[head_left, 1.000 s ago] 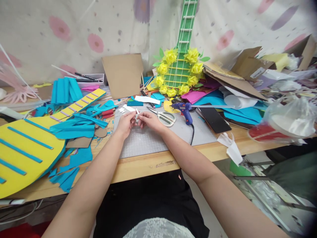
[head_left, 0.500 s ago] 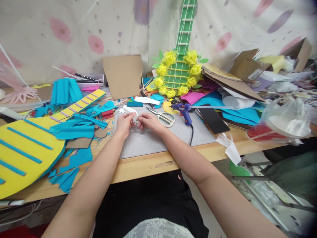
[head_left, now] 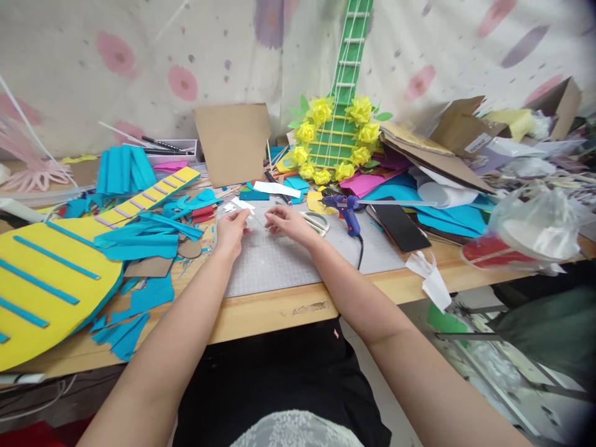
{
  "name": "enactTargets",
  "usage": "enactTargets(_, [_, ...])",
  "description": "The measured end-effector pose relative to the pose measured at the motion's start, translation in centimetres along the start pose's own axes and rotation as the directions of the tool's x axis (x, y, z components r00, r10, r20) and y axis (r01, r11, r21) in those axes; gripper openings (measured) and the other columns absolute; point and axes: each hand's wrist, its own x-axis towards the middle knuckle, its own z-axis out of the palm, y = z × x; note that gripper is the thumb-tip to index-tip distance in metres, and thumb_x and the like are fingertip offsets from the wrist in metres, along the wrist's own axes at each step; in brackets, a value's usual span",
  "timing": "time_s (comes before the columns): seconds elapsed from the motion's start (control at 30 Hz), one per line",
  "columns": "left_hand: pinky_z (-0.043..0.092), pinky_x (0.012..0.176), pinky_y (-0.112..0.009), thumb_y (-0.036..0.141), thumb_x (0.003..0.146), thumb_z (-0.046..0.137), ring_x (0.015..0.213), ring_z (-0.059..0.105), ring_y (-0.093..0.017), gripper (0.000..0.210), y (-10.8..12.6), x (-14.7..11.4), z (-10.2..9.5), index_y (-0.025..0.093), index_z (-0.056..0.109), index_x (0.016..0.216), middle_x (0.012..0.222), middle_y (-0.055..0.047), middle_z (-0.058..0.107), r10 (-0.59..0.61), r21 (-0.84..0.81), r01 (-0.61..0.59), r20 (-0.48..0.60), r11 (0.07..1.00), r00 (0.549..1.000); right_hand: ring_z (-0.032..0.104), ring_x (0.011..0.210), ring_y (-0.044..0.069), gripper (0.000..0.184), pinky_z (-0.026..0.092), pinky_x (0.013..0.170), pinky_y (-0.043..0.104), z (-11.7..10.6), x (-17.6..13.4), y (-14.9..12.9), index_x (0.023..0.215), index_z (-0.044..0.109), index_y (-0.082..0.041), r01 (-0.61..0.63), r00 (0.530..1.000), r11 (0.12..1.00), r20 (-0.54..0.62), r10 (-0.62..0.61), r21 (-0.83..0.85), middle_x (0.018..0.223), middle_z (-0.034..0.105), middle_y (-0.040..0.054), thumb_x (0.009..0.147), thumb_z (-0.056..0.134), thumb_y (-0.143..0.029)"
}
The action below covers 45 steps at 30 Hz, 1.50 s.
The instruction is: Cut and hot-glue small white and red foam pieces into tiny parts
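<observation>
My left hand [head_left: 232, 232] is over the left part of the grey cutting mat [head_left: 270, 270], its fingers pinched together; what they hold, if anything, is too small to make out. A white paper strip [head_left: 243, 204] and small white scraps [head_left: 228, 208] lie just beyond its fingertips. My right hand [head_left: 289, 225] is a short way to the right, fingers loosely bent and a little apart, with nothing visible in them. It covers the blades of the scissors [head_left: 319, 222], whose pale handles show beside it. Farther right sits a blue glue gun [head_left: 345, 211] with a long clear stick.
At left lies a yellow guitar shape [head_left: 51, 279] among blue paper scraps [head_left: 144, 245]. A green guitar [head_left: 336, 139] with yellow flowers stands at the back. A phone [head_left: 401, 226], a bagged red cup [head_left: 498, 248] and heaped cardboard [head_left: 465, 127] are at right.
My hands have drawn apart from their meeting point over the mat; the right moved slightly right, across the scissors. The small white piece between the fingertips no longer shows there.
</observation>
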Motion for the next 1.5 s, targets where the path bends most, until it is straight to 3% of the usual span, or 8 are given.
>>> enactTargets(0.27, [0.036,0.044,-0.018,0.028,0.055,0.071,0.044,0.037,-0.005,0.02,0.0,1.2,-0.6,0.015,0.059,0.064,0.046,0.008,0.041,0.032,-0.026,-0.036,-0.164,0.999,0.986,0.048,0.044,0.008,0.035,0.038,0.047,0.023,-9.8,-4.6,-2.8,0.055,0.055,-0.017,-0.066,0.96,0.783,0.176,0.22,-0.619,0.049,0.055,0.0014,0.081,0.056,-0.039])
enactTargets(0.4, [0.036,0.044,-0.018,0.027,0.056,0.069,0.043,0.035,-0.005,0.018,0.0,1.3,-0.5,0.015,0.058,0.062,0.045,0.008,0.039,0.037,-0.027,-0.043,-0.17,0.999,0.985,0.044,0.046,0.01,0.037,0.033,0.048,0.027,-14.8,-8.0,-2.3,0.051,0.051,-0.02,-0.26,0.954,0.545,-0.126,0.271,-0.797,0.052,0.053,0.002,0.076,0.059,-0.046])
enactTargets(0.53, [0.037,0.044,-0.018,0.026,0.057,0.068,0.043,0.036,-0.005,0.016,-0.4,1.4,-0.6,0.014,0.059,0.062,0.045,0.008,0.039,0.056,-0.014,-0.059,-0.167,0.998,0.984,0.054,0.061,0.018,0.036,0.04,0.056,0.031,-17.0,-8.5,-0.4,0.067,0.058,-0.02,-0.415,0.884,0.487,-0.467,0.018,-0.768,0.068,0.061,0.0055,0.067,0.064,-0.055])
enactTargets(0.7, [0.037,0.044,-0.02,0.026,0.058,0.068,0.044,0.036,-0.006,0.016,-0.7,1.6,-0.8,0.014,0.059,0.062,0.045,0.008,0.039,0.076,-0.014,-0.079,-0.136,0.997,0.988,0.061,0.076,0.022,0.037,0.046,0.068,0.034,-15.9,-6.2,1.8,0.084,0.064,-0.017,-0.271,0.917,0.677,-0.397,-0.034,-0.684,0.083,0.066,0.0087,0.068,0.065,-0.05])
enactTargets(0.87, [0.037,0.044,-0.02,0.026,0.059,0.067,0.043,0.036,-0.006,0.015,-0.6,1.4,-0.8,0.014,0.058,0.061,0.046,0.007,0.039,0.079,0.001,-0.079,-0.143,0.997,0.987,0.06,0.064,0.019,0.03,0.047,0.061,0.033,-14.4,-5.2,3.0,0.078,0.062,-0.014,-0.322,0.838,0.803,-0.545,-0.004,-0.501,0.07,0.064,0.009,0.073,0.062,-0.043])
enactTargets(1.1, [0.036,0.043,-0.019,0.026,0.059,0.067,0.044,0.037,-0.005,0.015,-0.2,1.0,-0.4,0.013,0.059,0.061,0.047,0.007,0.04,0.063,0.013,-0.061,-0.146,0.998,0.987,0.05,0.049,0.007,0.025,0.04,0.044,0.021,-14.1,-4.0,1.2,0.079,0.057,-0.017,0.088,0.777,0.996,-0.626,-0.059,0.016,0.077,0.065,0.0044,0.069,0.066,-0.037])
enactTargets(1.33, [0.038,0.045,-0.02,0.027,0.058,0.067,0.048,0.042,-0.006,0.016,-0.4,1.1,-0.6,0.013,0.062,0.064,0.054,0.004,0.048,0.083,0.032,-0.079,-0.147,0.996,0.986,0.039,0.041,0.006,0.036,0.033,0.042,0.023,-7.8,-1.9,-2.3,0.068,0.059,-0.017,0.078,0.949,0.974,-0.284,-0.138,-0.212,0.05,0.052,-0.0011,0.071,0.063,-0.053])
enactTargets(1.5, [0.039,0.045,-0.02,0.027,0.058,0.067,0.046,0.04,-0.006,0.016,-0.6,1.4,-0.8,0.013,0.063,0.064,0.051,0.005,0.046,0.077,0.019,-0.075,-0.164,0.997,0.983,0.039,0.041,0.007,0.043,0.032,0.044,0.024,-3.3,-1.0,-1.4,0.064,0.06,-0.016,0.045,0.971,0.955,-0.211,-0.111,-0.293,0.048,0.05,-0.0015,0.068,0.061,-0.059])
